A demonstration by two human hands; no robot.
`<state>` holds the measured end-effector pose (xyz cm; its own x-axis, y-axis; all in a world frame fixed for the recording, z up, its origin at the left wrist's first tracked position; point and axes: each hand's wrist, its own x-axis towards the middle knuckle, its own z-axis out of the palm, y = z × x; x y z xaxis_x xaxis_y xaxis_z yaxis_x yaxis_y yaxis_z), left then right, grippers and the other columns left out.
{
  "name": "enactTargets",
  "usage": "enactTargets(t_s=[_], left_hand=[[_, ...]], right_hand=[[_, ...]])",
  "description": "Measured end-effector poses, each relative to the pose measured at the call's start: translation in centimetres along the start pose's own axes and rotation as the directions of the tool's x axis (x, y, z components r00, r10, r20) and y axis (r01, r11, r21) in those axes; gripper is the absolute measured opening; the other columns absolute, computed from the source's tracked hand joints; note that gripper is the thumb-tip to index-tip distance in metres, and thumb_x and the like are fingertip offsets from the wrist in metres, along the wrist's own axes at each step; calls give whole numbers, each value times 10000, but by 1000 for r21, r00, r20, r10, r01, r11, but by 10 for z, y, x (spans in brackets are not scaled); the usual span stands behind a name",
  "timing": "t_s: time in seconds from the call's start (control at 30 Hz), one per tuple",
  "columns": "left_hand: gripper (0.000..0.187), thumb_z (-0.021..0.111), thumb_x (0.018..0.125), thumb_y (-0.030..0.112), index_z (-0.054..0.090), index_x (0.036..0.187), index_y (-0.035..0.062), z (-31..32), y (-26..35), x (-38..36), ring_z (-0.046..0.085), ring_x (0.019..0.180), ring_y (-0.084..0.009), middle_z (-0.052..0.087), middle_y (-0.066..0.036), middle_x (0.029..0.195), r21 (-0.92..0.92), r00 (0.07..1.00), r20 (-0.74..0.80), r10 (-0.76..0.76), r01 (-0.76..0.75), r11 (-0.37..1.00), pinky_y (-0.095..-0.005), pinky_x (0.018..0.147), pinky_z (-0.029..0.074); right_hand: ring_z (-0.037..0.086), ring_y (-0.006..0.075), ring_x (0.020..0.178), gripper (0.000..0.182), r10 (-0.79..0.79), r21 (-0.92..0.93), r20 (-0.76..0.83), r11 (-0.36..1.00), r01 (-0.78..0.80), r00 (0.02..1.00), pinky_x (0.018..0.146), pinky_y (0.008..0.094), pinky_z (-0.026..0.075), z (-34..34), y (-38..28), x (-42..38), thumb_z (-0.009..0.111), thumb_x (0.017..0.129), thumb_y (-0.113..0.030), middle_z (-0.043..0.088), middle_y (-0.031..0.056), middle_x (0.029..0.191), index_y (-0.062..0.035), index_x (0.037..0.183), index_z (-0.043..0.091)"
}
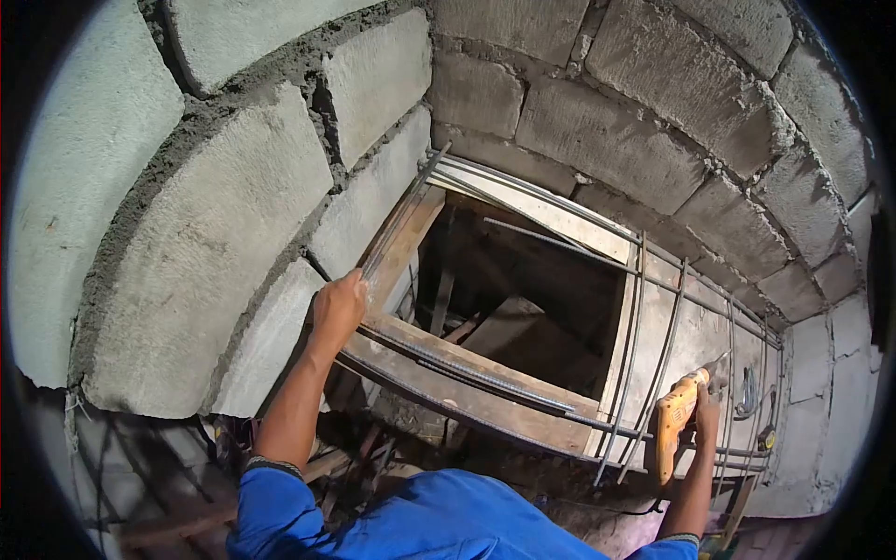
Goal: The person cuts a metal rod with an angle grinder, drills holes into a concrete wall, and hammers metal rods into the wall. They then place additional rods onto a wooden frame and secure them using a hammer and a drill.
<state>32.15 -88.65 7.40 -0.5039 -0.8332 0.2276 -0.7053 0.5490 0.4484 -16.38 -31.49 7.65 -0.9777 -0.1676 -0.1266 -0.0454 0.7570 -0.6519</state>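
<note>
My left hand (342, 301) is closed at the left corner of a wooden frame, around the lower end of the steel rebar (403, 217) lying along that side. Part of its grip is hidden from above. In my right hand (709, 413) is a yellow power drill (674, 425), its bit pointing up and away over a board (686, 322). The wooden frame (485, 350) surrounds a dark rectangular opening (513, 289). More rebar (495, 381) runs along the near side, and bent bars (668, 341) cross the board left of the drill.
Concrete block walls (224, 215) rise close on the left and at the back (616, 131). A small coil of wire (747, 394) and what looks like a tape measure (766, 438) lie right of the drill. Timber pieces (187, 525) show below.
</note>
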Motion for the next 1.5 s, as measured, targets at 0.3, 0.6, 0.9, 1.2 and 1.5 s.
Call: enactTargets(t_s=[0.3, 0.6, 0.9, 1.2, 1.5], left_hand=[[282, 569, 930, 176, 656, 1138, 7, 10, 10, 14, 660, 867, -442, 685, -249, 928, 103, 998, 41, -42, 38, 994, -489, 789, 518], [313, 556, 852, 49, 613, 1157, 11, 89, 14, 35, 616, 1024, -334, 646, -172, 1070, 321, 925, -380, 21, 111, 940, -416, 825, 532], [370, 502, 927, 176, 541, 1240, -19, 53, -24, 51, 619, 1027, -464, 638, -314, 1065, -159, 999, 40, 2, 4, 987, -528, 879, 493], [408, 502, 954, 225, 536, 1311, 30, 18, -36, 53, 622, 1078, -432, 639, -273, 1156, -3, 922, 386, 31, -32, 999, -477, 921, 502], [332, 540, 868, 85, 652, 1143, -64, 9, -15, 62, 656, 1069, -408, 666, -263, 1139, 232, 892, 452, 12, -131, 964, -474, 895, 536]], right_hand=[[583, 208, 729, 593, 10, 83, 20, 996, -11, 1000, 690, 362, 467, -2, -1, 0, 511, 988, -485, 641, 117, 786, 89, 980, 659], [627, 435, 955, 502, -296, -528, -241, 839, 131, 924, 849, 458, 483, -43, 64, 15, 563, 941, -426, 673, 279, 1032, 43, 1087, 666], [612, 506, 880, 462, -146, -673, -177, 740, -11, 973, 767, 535, 478, -51, 116, 14, 637, 892, -390, 651, 319, 932, 61, 988, 627], [624, 483, 826, 576, -129, -696, -396, 688, -206, 909, 705, 520, 509, -146, 153, 22, 535, 961, -501, 651, 313, 1006, 58, 1069, 617], [557, 134, 595, 435, -277, 211, -68, 935, 285, 958, 536, 299, 492, -9, -104, -279, 620, 957, -290, 634, 48, 759, -35, 1307, 590]])
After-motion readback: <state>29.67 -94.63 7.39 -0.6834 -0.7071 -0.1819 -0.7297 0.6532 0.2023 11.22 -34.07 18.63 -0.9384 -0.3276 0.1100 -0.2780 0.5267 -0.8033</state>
